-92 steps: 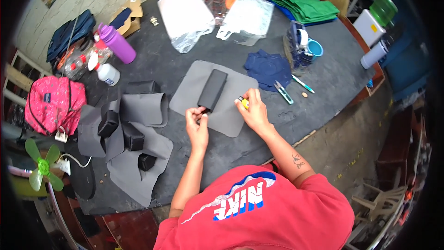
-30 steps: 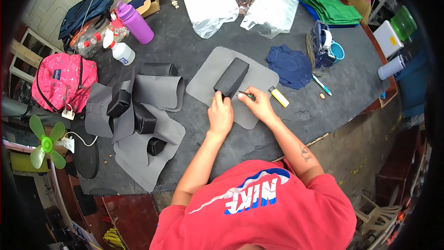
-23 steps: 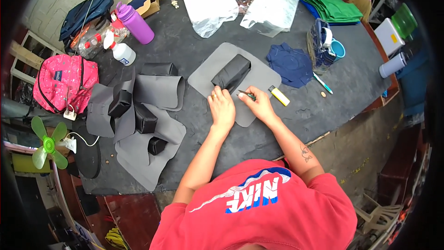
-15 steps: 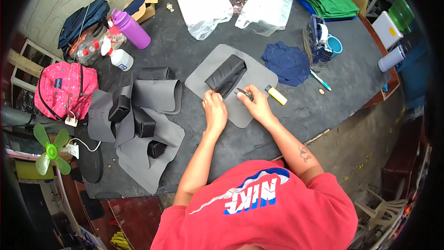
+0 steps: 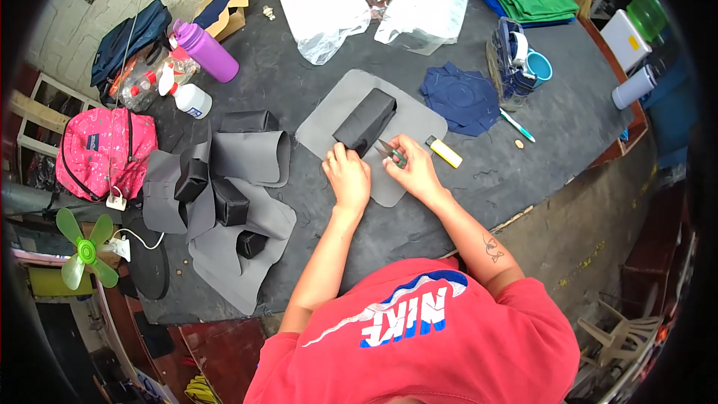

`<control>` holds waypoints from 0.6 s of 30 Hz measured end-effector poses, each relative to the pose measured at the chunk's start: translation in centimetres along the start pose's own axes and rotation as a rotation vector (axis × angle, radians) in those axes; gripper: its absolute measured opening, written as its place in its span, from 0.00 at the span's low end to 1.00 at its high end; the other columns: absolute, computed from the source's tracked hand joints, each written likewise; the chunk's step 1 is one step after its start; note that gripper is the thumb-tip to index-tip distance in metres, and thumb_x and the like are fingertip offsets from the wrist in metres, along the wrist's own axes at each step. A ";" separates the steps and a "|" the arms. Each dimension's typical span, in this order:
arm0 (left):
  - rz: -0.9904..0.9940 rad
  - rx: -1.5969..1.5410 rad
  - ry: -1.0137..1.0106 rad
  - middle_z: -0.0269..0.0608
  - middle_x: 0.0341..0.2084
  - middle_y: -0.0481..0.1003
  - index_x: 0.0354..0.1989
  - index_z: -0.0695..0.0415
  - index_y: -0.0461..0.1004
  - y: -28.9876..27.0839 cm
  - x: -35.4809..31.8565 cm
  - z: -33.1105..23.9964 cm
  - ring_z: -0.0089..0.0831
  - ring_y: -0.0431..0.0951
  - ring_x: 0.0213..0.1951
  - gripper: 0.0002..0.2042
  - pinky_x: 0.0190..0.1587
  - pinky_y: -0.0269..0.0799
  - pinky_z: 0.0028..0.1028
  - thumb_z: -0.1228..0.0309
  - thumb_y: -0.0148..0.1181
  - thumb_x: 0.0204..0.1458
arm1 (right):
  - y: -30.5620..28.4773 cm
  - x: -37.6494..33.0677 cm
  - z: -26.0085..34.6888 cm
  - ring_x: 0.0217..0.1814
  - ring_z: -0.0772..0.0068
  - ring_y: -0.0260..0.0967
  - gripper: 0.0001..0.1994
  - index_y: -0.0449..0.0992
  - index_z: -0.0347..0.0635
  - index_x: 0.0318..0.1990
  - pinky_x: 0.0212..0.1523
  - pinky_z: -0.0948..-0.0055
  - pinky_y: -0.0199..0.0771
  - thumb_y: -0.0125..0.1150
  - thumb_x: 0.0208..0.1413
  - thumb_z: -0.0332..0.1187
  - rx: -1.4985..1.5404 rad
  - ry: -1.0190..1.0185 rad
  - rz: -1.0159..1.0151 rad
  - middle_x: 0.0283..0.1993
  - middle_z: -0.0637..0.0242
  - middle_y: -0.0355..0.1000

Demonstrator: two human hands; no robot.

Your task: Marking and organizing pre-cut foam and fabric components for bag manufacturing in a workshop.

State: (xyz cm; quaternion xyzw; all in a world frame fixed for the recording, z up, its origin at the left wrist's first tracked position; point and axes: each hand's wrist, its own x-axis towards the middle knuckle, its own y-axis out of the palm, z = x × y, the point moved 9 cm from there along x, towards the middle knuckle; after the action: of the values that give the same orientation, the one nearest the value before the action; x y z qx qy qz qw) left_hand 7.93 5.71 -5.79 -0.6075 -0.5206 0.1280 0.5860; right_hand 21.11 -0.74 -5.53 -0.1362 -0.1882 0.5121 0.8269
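Observation:
A grey rounded sheet (image 5: 325,114) lies on the dark table, bearing a black box-shaped fabric pouch (image 5: 366,116) set aslant. My left hand (image 5: 348,179) is closed at the pouch's near end, its fingertips gripping the edge there. Just to the right, my right hand (image 5: 413,173) holds small thread snips (image 5: 389,150) with a green handle. Their blades are spread and point at the pouch's near right corner. Any thread between them is too fine to make out. Beside my right hand, a yellow lighter-like stick (image 5: 446,154) with a black end rests partly on the sheet.
Several grey sheets with black pouches (image 5: 232,202) are piled at left, near a pink backpack (image 5: 105,151) and a green fan (image 5: 87,251). A spray bottle (image 5: 190,99) and purple bottle (image 5: 208,52) stand beyond. Navy cloth (image 5: 458,101), a pen (image 5: 517,126) and a blue cup (image 5: 537,67) sit right.
The snips have turned, and their blades now show spread apart nearer the pouch. My left hand's fingers have shifted slightly along the pouch's near end. The whole view has moved a little.

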 end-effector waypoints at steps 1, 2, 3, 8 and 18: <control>0.002 0.000 0.002 0.51 0.38 0.67 0.27 0.64 0.71 0.2 -0.1 0.1 0.48 0.68 0.44 0.06 0.45 0.63 0.43 0.76 0.58 0.40 | -0.2 -0.1 0.4 0.31 0.64 0.71 0.13 0.70 0.39 0.38 0.33 0.67 0.72 0.63 0.45 0.31 -0.051 -0.034 -0.026 0.35 0.61 0.68; -0.012 -0.047 0.009 0.51 0.38 0.67 0.29 0.65 0.71 0.1 -0.1 0.3 0.48 0.67 0.45 0.07 0.46 0.62 0.44 0.76 0.57 0.41 | -0.1 -0.2 0.3 0.31 0.64 0.71 0.13 0.70 0.39 0.38 0.33 0.67 0.72 0.63 0.45 0.31 -0.050 -0.032 -0.027 0.35 0.61 0.68; -0.027 -0.094 0.016 0.51 0.38 0.66 0.30 0.65 0.71 0.1 -0.2 0.5 0.48 0.66 0.45 0.07 0.47 0.61 0.44 0.76 0.57 0.42 | 0.0 -0.5 0.9 0.30 0.61 0.71 0.13 0.71 0.40 0.37 0.32 0.65 0.72 0.64 0.44 0.32 -0.147 -0.108 -0.046 0.34 0.62 0.67; -0.020 -0.184 0.026 0.51 0.39 0.67 0.32 0.65 0.71 0.4 -0.4 1.4 0.48 0.66 0.46 0.07 0.49 0.60 0.43 0.76 0.55 0.45 | 1.4 -1.0 1.9 0.26 0.56 0.71 0.08 0.75 0.42 0.30 0.29 0.60 0.72 0.65 0.40 0.31 -0.366 -0.265 -0.064 0.32 0.63 0.66; -0.060 -0.534 -0.102 0.42 0.37 0.74 0.28 0.61 0.74 -0.4 -1.0 3.3 0.42 0.71 0.45 0.03 0.51 0.65 0.37 0.76 0.60 0.44 | 2.7 -0.5 2.0 0.27 0.57 0.72 0.07 0.76 0.41 0.29 0.30 0.60 0.73 0.65 0.39 0.29 -0.384 -0.293 -0.012 0.32 0.62 0.65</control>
State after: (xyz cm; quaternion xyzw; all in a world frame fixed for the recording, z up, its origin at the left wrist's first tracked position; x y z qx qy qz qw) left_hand 4.75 6.76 -6.87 -0.7177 -0.5824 -0.0009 0.3817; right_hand 17.86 0.06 -4.99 -0.2141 -0.4011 0.4765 0.7525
